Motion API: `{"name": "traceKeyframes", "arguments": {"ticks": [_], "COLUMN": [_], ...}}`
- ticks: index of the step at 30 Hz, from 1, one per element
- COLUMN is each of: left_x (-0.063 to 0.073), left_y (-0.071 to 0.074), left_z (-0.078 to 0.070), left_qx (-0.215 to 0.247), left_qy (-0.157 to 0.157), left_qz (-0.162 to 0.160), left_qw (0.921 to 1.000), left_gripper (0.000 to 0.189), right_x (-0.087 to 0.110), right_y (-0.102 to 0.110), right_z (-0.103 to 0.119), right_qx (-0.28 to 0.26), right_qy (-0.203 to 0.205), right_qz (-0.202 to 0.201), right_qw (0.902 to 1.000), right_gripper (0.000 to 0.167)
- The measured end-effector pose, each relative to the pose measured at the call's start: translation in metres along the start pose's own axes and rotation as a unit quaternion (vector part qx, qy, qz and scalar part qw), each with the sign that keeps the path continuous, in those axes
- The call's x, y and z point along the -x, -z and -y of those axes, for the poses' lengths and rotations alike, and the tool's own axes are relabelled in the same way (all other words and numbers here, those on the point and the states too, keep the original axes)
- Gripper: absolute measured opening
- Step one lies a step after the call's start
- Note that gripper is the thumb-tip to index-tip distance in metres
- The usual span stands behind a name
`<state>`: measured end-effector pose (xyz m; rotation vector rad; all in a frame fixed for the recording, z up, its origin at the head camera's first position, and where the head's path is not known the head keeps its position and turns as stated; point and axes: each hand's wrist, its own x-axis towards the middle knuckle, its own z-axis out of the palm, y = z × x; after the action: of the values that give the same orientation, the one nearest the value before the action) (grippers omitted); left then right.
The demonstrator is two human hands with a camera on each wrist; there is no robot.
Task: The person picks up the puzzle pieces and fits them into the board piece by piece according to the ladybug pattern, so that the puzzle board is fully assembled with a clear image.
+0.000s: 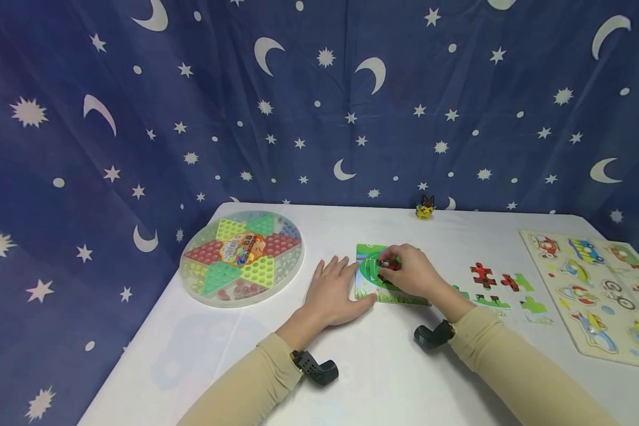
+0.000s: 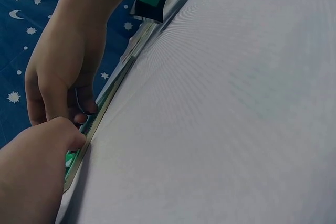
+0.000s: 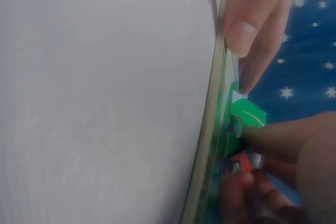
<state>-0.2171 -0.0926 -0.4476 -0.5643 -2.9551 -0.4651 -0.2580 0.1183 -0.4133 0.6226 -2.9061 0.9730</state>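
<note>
A small jigsaw board (image 1: 364, 291) with a green picture and a grass border lies flat on the white table. My left hand (image 1: 332, 293) rests beside it, fingertips at its left edge and thumb at its lower left corner. Over the board's middle, my right hand (image 1: 412, 272) pinches a jigsaw piece between thumb and fingers. In the right wrist view a green piece (image 3: 249, 112) tilts up from the board at those fingertips, with red just below it. The right hand covers much of the board's right half.
Loose pieces lie right of the board, among them a red one (image 1: 481, 275) and a green one (image 1: 533, 305). Farther right is a wooden picture puzzle (image 1: 564, 296). A round Chinese checkers set (image 1: 242, 258) sits at left, a small yellow figurine (image 1: 425, 208) at the back edge.
</note>
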Motion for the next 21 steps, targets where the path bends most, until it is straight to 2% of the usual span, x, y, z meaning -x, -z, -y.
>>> {"name": "traceKeyframes", "arguments": {"ticks": [12, 21], "left_x": [0.000, -0.001], "left_y": [-0.003, -0.003], "left_z": [0.000, 0.001], "left_qx": [-0.005, -0.003], "left_qy": [0.003, 0.000], "left_qz": [0.002, -0.002], "left_qw": [1.0000, 1.0000], "left_gripper": [0.083, 0.083], "right_x": [-0.005, -0.007], "right_y": [-0.011, -0.014], "right_z": [0.006, 0.007], "right_qx": [0.014, 0.013], "right_qy": [-0.027, -0.026], "right_qz": [0.002, -0.003], "right_qw": [0.9995, 0.9996], "right_gripper": [0.025, 0.023]}}
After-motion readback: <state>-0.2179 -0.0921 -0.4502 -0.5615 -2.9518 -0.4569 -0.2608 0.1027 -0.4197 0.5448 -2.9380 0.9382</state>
